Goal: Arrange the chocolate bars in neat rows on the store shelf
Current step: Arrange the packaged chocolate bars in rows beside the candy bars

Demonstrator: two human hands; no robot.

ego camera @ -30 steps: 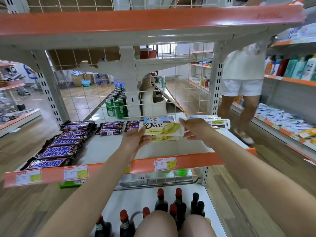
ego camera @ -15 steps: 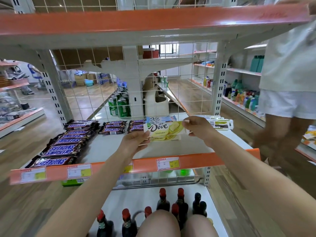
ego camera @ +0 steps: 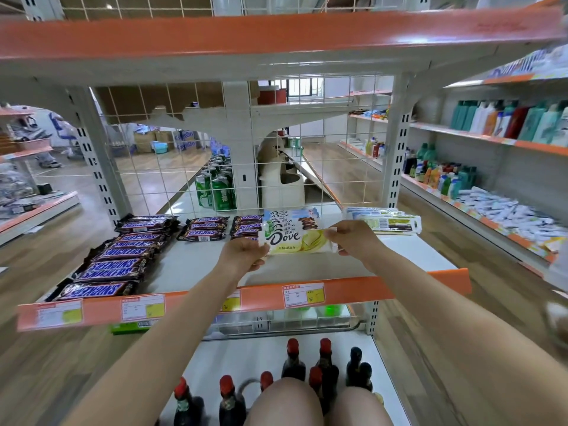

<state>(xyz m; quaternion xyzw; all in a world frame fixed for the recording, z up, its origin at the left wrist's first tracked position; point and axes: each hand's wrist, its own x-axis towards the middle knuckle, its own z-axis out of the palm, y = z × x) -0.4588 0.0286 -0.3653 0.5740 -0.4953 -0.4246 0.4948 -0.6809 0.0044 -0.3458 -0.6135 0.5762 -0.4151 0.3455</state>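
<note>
With the left hand [ego camera: 246,253] and right hand [ego camera: 353,238] each pinching an end of the yellow Dove bar [ego camera: 296,241] just over the shelf [ego camera: 190,259], I'd lay it flat, edges squared against the Dove stack [ego camera: 289,218] behind.

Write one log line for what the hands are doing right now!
left hand: holds Dove bar | right hand: holds other end | bar: above shelf | Snickers bars: in rows
</note>
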